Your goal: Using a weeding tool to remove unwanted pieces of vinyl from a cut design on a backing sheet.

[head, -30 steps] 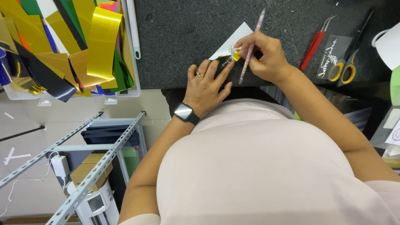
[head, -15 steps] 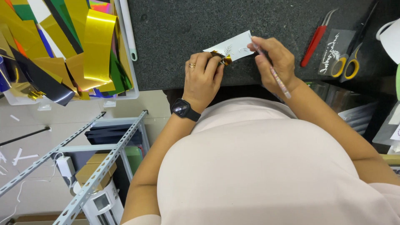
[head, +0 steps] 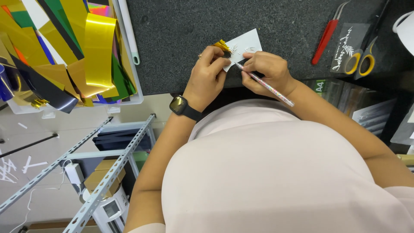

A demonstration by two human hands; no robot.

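A small white sheet point(head: 246, 46) with a fine leaf-like cut design lies on the dark speckled tabletop point(head: 181, 39). My left hand point(head: 208, 73) pinches its near left edge, beside a curl of gold foil scrap point(head: 221, 45). My right hand point(head: 266, 72) grips a thin pink pen-like tool point(head: 266, 85), its tip touching the sheet near the design. A dark smartwatch point(head: 180, 106) sits on my left wrist.
A tray of gold, green, black and blue foil strips point(head: 64, 51) stands at the left. Red tweezers point(head: 326, 36), a dark card with a white design point(head: 349, 47) and yellow-handled scissors point(head: 361, 58) lie at the right. Metal shelving point(head: 86, 172) stands below the table edge.
My right hand has turned the pen-like tool from pointing up and away to lying low, tip on the sheet. The sheet and both hands have shifted slightly as the view moved.
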